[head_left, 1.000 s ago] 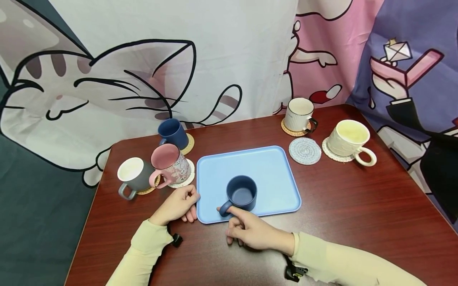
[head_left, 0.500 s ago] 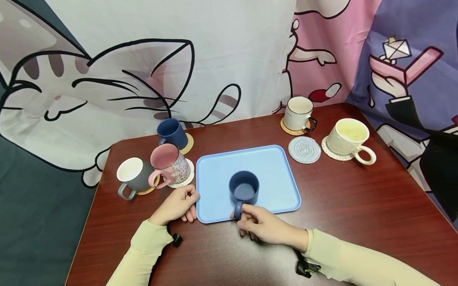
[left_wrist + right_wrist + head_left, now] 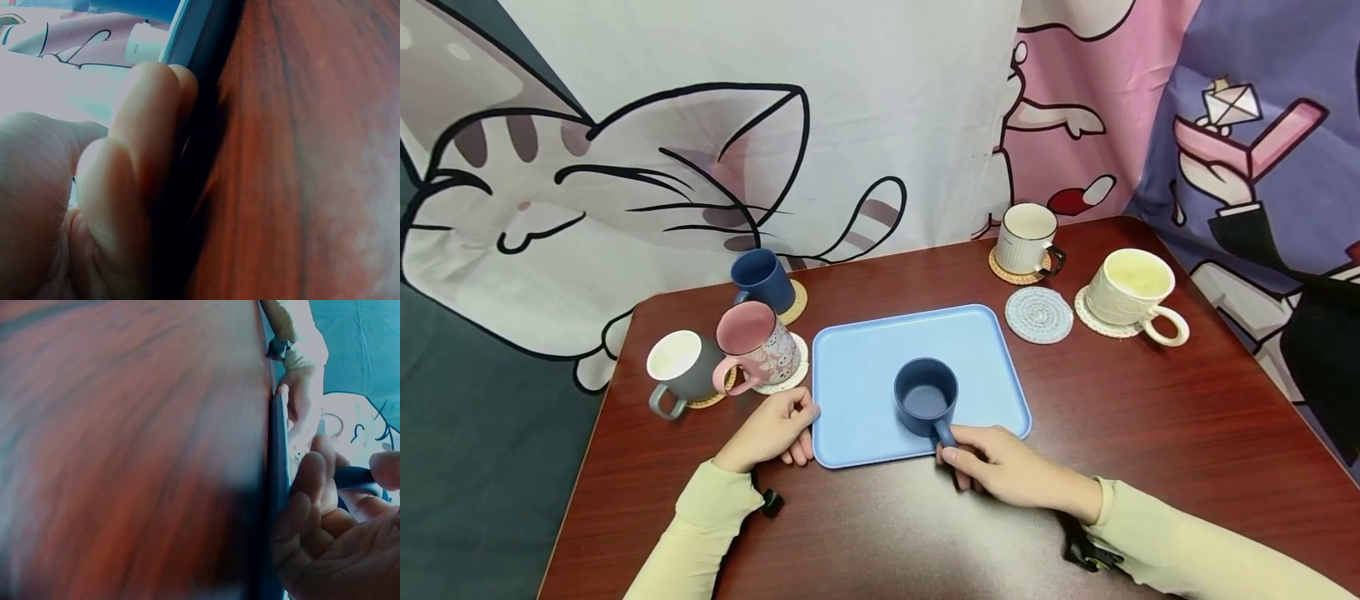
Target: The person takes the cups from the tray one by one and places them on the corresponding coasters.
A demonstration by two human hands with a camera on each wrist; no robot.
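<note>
A dark blue mug (image 3: pixel 925 398) is over the front right part of a light blue tray (image 3: pixel 857 367), its handle turned toward the front right. My right hand (image 3: pixel 1011 467) holds that handle (image 3: pixel 945 433) between thumb and fingers; the right wrist view shows the curled fingers (image 3: pixel 309 478) close around the dark handle (image 3: pixel 355 477). At the tray's left edge, my left hand (image 3: pixel 775 429) grips the rim with bent fingers. In the left wrist view its fingertips (image 3: pixel 153 87) lie right at the tray's edge, and the mug is out of sight there.
Left of the tray stand a grey mug (image 3: pixel 688 375), a pink mug (image 3: pixel 763 346) and another blue mug (image 3: pixel 765 282) on coasters. At the back right are a ribbed white mug (image 3: pixel 1024 242), a bare grey coaster (image 3: pixel 1039 315) and a cream mug (image 3: pixel 1123 292).
The right hand has gone from one finger at the handle to holding it. The dark blue mug has shifted right, its handle swinging from front left to front right. The left hand stays put.
</note>
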